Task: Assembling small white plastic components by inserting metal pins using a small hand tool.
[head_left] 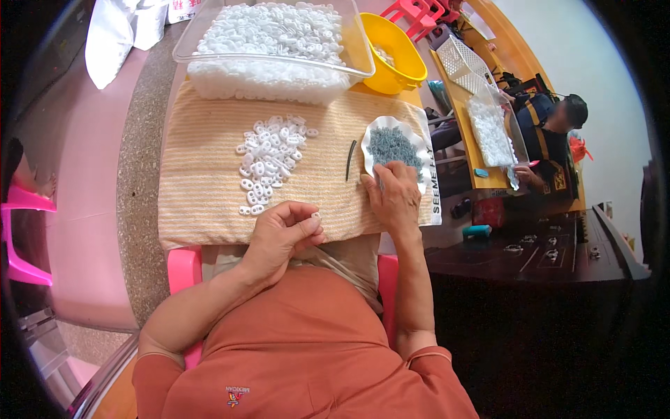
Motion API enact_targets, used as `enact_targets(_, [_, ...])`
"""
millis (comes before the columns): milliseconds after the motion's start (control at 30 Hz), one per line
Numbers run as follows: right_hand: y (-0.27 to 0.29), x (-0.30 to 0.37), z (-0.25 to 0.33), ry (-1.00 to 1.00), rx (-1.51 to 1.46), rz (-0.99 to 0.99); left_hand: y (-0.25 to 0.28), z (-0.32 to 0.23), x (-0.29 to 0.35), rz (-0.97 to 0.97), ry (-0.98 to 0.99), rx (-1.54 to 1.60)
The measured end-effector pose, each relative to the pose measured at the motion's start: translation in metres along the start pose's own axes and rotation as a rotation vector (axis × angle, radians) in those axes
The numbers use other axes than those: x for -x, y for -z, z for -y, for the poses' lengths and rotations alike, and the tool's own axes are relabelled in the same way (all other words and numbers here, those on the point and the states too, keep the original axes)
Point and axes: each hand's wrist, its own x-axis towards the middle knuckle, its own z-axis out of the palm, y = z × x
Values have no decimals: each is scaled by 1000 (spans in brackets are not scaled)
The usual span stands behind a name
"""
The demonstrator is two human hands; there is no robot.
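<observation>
My left hand (285, 234) is closed in a pinch on a small white oval plastic piece (316, 215), just over the near edge of the cloth. Beyond it lies a loose pile of white two-holed oval pieces (273, 157). On the right, my right hand (395, 195) reaches over the near side of a white wavy-rimmed dish (370, 133). Its fingers touch the small grey-blue parts (394, 146) heaped there, with the thumb held apart from the index finger. Between pile and dish lies a thin dark rod (351, 160).
A clear plastic bin (272, 63) full of white pieces stands at the far edge of the striped cloth (202, 140). Beside it is a yellow basin (394, 52). Another person (548, 126) sits at a table on the right. White sacks (110, 42) stand far left.
</observation>
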Motion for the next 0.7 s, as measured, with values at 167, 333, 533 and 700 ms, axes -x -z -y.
enact_targets(167, [-1,-1,3,-21,-19,-7,0,0,1,-9,-5,1])
enact_targets(333, [-5,0,1,-25,-24,-17,0,0,0,-10,-5,-2])
enact_targets(533, [-12,2,-2,5,-52,-64,1,1,0,-19,2,-15])
enact_targets(700, [-20,4,-3,23,-80,-178,1,1,0,-19,5,-12])
